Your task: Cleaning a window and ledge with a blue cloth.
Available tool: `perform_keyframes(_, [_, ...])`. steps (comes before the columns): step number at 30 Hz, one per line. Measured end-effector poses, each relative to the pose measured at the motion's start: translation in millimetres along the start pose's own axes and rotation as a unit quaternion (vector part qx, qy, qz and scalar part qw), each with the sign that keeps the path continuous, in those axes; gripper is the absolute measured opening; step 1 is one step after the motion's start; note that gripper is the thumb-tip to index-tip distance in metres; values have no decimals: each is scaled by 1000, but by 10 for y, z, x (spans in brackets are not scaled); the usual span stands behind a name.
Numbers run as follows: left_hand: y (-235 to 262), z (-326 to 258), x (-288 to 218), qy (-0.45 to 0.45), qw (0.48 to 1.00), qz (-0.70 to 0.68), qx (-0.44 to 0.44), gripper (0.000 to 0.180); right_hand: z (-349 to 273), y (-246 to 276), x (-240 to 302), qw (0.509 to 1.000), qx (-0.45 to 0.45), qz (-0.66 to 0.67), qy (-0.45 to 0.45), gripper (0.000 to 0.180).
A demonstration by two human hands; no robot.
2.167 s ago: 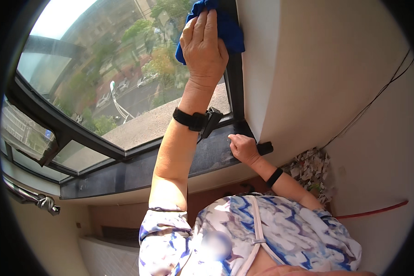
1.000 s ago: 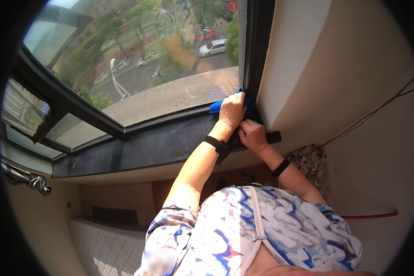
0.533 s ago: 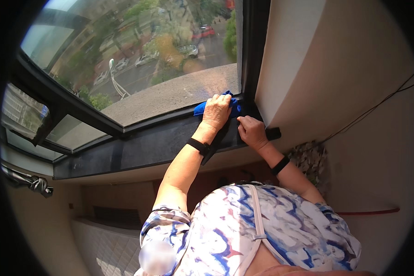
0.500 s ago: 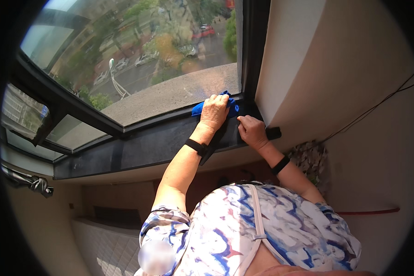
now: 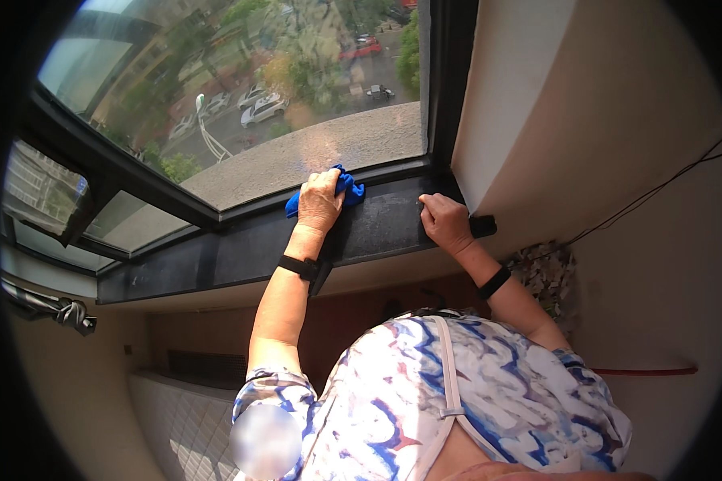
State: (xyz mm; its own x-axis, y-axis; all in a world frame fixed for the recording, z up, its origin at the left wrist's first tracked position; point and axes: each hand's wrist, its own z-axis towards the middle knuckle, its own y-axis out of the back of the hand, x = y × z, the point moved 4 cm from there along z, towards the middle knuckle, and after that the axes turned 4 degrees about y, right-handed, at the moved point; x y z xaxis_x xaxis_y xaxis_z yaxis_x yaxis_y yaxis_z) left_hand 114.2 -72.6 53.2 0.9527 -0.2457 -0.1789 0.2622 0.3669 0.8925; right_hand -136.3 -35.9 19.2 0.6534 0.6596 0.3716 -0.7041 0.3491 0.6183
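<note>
L hand: left hand (image 5: pixel 319 202) lying palm-down on blue cloth (image 5: pixel 346 187), fingers curled over it, pressing it to the sill; black strap round the wrist.
Cloth: bunched under the hand, blue edges sticking out at both sides; sitting at the back of the sill, right against the bottom rail of the window frame (image 5: pixel 217 210).
R hand: right hand (image 5: pixel 444 224) resting on dark window sill (image 5: pixel 241 252) nr the right corner, fingers bent, thumb tucked toward the frame post; holding nothing I can make out. Black band on that wrist too.
Sill: dark, glossy, running left-right below the pane (image 5: pixel 297 96); hands apart, cloth hand to the left of the other.
Wall: pale wall (image 5: pixel 586 120) rising right of the frame, thin black cable (image 5: pixel 658 188) crossing it.
Low left: metal handle (image 5: pixel 52 305), grey, well apart from both hands.
</note>
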Motion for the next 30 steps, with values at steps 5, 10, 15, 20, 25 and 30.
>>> perform_keyframes(5, [60,20,34,36,999,28,28,35,-2,-9,-5,1000,6,-2,-3,17])
perform_keyframes(10, [9,172,-138,127,985,-108,39,30,-12,-33,-10,1000,10,1,0,17])
perform_keyframes(15, [-75,251,-791,-153,982,-27,-104,31,-12,-15,-34,1000,12,0,-2,17])
perform_keyframes(20, [-179,516,-1059,-327,925,142,-131,24,4,-37,21,1000,25,-5,1,18])
perform_keyframes(25, [315,949,-1286,-358,891,162,-226,24,-13,-26,-13,1000,7,13,-9,17])
perform_keyframes(30, [1225,1479,-1496,-346,842,172,-377,29,-4,-25,12,1000,-4,3,4,16])
